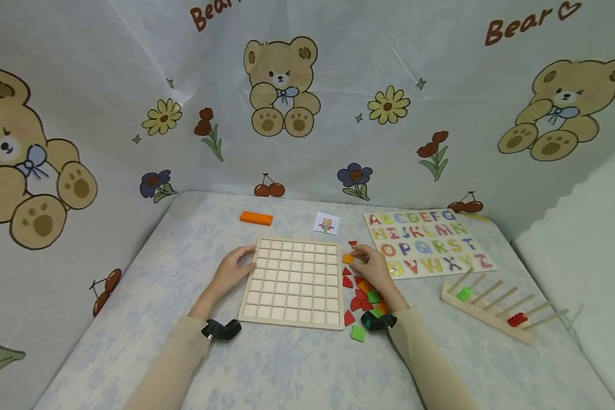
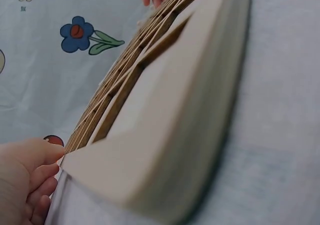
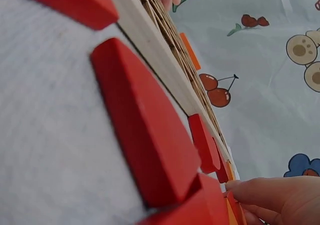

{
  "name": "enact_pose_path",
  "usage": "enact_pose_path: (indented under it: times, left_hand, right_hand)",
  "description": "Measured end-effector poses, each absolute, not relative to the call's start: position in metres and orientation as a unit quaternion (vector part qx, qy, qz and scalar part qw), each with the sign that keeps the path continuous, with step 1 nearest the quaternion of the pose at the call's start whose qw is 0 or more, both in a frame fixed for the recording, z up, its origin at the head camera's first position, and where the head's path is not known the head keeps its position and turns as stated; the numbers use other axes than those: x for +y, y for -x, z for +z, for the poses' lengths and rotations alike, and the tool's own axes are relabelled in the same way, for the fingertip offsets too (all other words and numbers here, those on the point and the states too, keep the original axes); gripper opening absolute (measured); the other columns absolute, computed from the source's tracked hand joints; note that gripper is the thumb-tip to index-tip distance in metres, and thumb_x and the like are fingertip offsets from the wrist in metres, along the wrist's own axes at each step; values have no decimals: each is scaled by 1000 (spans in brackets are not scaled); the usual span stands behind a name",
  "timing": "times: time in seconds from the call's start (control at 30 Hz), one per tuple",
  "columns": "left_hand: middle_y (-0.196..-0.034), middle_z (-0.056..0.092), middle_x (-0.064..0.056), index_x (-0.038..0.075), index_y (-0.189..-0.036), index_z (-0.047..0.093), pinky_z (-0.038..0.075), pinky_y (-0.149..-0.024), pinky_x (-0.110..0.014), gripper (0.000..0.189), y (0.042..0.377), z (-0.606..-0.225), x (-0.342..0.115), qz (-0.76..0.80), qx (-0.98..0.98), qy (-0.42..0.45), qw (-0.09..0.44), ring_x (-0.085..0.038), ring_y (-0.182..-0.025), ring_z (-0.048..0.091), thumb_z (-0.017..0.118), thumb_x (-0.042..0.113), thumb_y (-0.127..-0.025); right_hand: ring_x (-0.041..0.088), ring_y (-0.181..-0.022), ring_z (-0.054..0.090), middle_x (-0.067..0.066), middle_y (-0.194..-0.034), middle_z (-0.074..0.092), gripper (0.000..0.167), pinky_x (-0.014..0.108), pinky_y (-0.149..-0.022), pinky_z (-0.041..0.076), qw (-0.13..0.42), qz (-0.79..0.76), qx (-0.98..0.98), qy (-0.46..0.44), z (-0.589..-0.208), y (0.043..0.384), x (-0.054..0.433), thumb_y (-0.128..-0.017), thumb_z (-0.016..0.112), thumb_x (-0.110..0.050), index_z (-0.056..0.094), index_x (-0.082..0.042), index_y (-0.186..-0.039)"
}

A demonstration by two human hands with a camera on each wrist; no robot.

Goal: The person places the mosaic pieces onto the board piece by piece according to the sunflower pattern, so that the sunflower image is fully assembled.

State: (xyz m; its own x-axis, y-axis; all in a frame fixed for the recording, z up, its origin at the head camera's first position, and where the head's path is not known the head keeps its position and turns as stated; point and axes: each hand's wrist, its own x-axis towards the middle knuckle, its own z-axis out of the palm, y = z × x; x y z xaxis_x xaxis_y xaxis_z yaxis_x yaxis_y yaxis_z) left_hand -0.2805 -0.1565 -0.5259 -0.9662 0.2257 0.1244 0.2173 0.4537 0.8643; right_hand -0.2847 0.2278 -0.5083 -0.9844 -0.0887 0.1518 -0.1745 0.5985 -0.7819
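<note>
A light wooden grid board (image 1: 296, 326) lies in the middle of the table, its square cells bare. My left hand (image 1: 232, 270) rests against the board's upper left edge, fingers relaxed and the thumb touching the rim. Beyond the board's right edge, my right hand (image 1: 371, 265) pinches an orange square tile (image 1: 348, 258) at its thumb and index fingertips. Beneath and beside that hand lie several red pieces (image 1: 347, 282), with orange and green ones among them. The right wrist view shows a curved red piece (image 3: 142, 127) close up, next to the board's side.
Behind the board are an orange bar (image 1: 256, 218) and a small picture card (image 1: 327, 223). To the right lie an alphabet board (image 1: 430, 242) and a wooden peg rack (image 1: 492, 313) with green and red beads. A green tile (image 1: 357, 333) sits near the board's front right corner.
</note>
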Motion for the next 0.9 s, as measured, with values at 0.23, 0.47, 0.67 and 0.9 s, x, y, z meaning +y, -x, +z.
enact_pose_path:
  times: [0.23,0.47,0.67,0.9]
  left_hand:
    - [-145,53,-17,5,-140,56,37,-115,-53,45,282,-527,-156,508,852,-128,-8,-35,-138,46,64,12,-96]
    - [-143,54,-17,1,-137,58,36,-116,-53,43,283,-528,-157,500,857,-124,-10,-36,-139,44,65,12,-96]
    - [-142,55,-18,-1,-136,58,36,-116,-53,42,285,-528,-158,500,855,-134,-15,-36,-139,44,64,12,-96]
    - [-141,55,-17,-1,-136,58,36,-116,-54,41,285,-530,-159,500,855,-139,-15,-36,-139,44,63,12,-97]
  right_hand:
    - [37,-101,64,24,-113,68,39,49,-91,55,65,459,-884,-60,-504,282,225,-89,69,-4,63,4,-126]
    - [39,-103,64,25,-113,69,40,47,-91,54,68,486,-866,-99,-480,283,191,-86,72,1,63,7,-125]
    - [37,-98,65,25,-111,69,37,43,-89,56,49,491,-858,-141,-475,296,146,-86,71,4,64,9,-123]
    - [35,-93,64,24,-107,68,34,43,-85,57,24,496,-853,-158,-490,300,110,-85,71,6,65,9,-118]
